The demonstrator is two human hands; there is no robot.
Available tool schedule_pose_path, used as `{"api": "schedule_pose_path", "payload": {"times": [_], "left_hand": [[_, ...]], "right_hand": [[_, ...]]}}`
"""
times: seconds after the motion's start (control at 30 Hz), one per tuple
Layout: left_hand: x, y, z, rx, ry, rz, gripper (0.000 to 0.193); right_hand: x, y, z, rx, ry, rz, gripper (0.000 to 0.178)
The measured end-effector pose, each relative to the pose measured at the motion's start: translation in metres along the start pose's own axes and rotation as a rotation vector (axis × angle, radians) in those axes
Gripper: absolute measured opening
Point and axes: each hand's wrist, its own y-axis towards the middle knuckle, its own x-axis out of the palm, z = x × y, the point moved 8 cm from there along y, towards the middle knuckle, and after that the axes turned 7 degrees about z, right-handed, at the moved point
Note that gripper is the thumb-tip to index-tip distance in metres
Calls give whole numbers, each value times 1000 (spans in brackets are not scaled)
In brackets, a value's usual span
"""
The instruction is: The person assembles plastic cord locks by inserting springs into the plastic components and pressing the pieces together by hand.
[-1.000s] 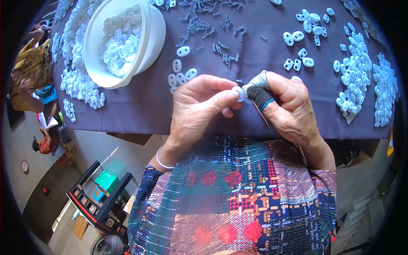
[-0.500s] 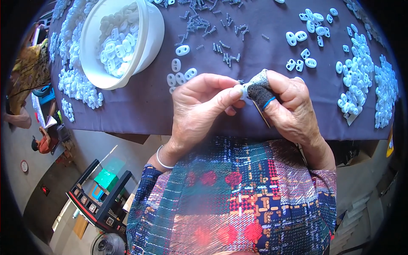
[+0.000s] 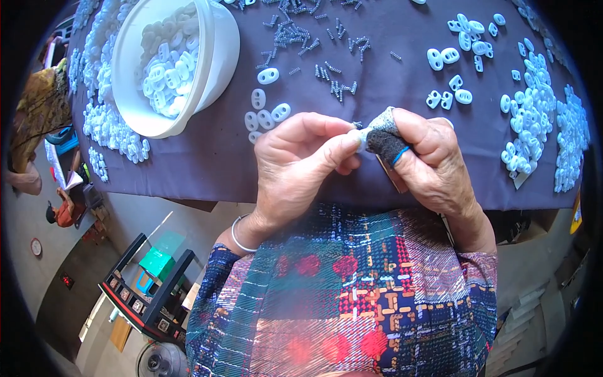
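Over the near part of the cloth, my hands meet at a small white plastic cord lock (image 3: 362,141), mostly hidden by fingertips. My left hand (image 3: 294,164) is closed, pinching it between thumb and forefinger. On the other side my right hand (image 3: 438,162) is closed against the same piece, with grey and black fabric covers (image 3: 386,143) on its thumb and forefinger. A thin brownish strip (image 3: 393,177) sticks out below the right thumb. A small dark coil spring (image 3: 357,124) shows by the left fingertips. Several white oval two-hole pieces (image 3: 264,119) lie beyond my left hand.
A white tub (image 3: 220,66) of white pieces stands at the far left, beside a heap of them (image 3: 116,129). Loose metal springs (image 3: 292,32) are scattered at the back. White cord locks (image 3: 465,95) and larger piles (image 3: 531,122) lie on the right of the dark cloth (image 3: 207,169).
Both hands keep their pinch, and the fingers have closed further over the cord lock, hiding more of it. The strip under the right thumb looks wider. The view has shifted slightly.
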Motion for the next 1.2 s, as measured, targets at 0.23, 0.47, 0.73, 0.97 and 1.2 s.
{"api": "schedule_pose_path", "payload": {"times": [0.23, 0.47, 0.73, 0.97, 1.2], "left_hand": [[0, 0, 1, 15, 4, 21, 10], [0, 2, 0, 0, 9, 43, 9], [0, 1, 2, 8, 2, 36, 10], [-1, 5, -1, -1, -90, -54, 13], [2, 3, 4, -72, -152, -63, 12]], "right_hand": [[1, 0, 4, 30, 23, 6, 12], [2, 1, 7, 83, 40, -10, 12], [5, 0, 7, 223, 98, -14, 10], [4, 2, 3, 47, -49, -25, 6], [5, -5, -29, -264, -440, 124, 30]]}}
